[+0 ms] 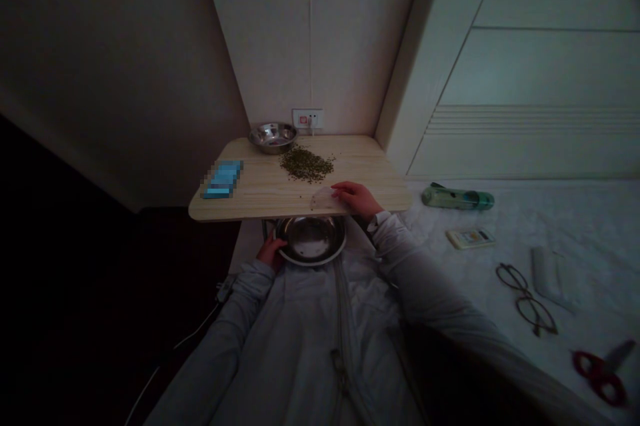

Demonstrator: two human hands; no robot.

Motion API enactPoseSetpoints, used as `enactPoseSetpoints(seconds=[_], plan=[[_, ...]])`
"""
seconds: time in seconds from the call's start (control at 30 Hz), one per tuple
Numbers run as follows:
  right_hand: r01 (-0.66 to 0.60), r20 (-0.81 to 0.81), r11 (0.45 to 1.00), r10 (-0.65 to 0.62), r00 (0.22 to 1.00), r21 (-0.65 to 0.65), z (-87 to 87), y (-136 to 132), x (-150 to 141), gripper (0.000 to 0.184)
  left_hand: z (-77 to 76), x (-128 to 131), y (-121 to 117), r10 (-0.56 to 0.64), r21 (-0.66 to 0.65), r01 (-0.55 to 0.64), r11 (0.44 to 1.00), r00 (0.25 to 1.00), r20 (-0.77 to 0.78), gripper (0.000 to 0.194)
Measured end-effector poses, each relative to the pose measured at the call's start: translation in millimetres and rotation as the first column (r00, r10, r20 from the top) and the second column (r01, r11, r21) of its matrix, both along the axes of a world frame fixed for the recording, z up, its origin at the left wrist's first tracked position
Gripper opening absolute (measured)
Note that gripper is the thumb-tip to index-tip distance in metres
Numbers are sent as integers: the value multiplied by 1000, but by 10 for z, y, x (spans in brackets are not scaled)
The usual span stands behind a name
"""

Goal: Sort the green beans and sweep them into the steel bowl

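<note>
At frame center, over the tabletop (250,203): translucent piece (323,198), held at its right edge in the narrowed fingers of the right hand (357,198); likely light, thin, flexible. Take hold by the edge. Just below center: metal bowl (311,261), gripped at its left rim by the left hand (271,253); likely stiff, smooth, slippery. Take hold by the rim. Up and left of the right hand, apart: green grains (306,165), likely prone to rolling.

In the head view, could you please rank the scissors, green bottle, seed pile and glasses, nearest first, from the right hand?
1. Seed pile, on the table, ahead-left of the right hand
2. Green bottle, to its right
3. Glasses, farther right
4. Scissors, bottom right
</note>
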State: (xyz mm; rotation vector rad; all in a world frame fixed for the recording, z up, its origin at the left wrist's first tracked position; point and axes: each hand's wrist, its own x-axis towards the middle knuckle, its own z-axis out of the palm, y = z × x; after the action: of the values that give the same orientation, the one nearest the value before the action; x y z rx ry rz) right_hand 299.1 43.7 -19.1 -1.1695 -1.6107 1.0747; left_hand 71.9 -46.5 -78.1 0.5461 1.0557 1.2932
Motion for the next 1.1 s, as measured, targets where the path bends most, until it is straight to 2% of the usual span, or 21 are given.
enactPoseSetpoints(seconds=[0.17,0.37,0.6,0.83,1.1], plan=[[39,30,999,-40,999,18,37,-18,7,22,21,18,2,10,-14,-9,1000,999,39,55],[135,-24,991,-135,991,-2,21,1,-17,27,49,24,-15,8,-18,-7,1000,1000,28,55],[125,9,991,-126,992,38,-3,11,-16,26,24,23,1,10,-36,-9,999,999,37,51],[129,-33,991,-128,991,34,-56,62,-4,26,37,14,-20,-30,33,29,999,999,17,59],[114,33,991,-117,993,69,-55,58,4,27,7,4,-8,-20,3,20,1000,999,27,57]])
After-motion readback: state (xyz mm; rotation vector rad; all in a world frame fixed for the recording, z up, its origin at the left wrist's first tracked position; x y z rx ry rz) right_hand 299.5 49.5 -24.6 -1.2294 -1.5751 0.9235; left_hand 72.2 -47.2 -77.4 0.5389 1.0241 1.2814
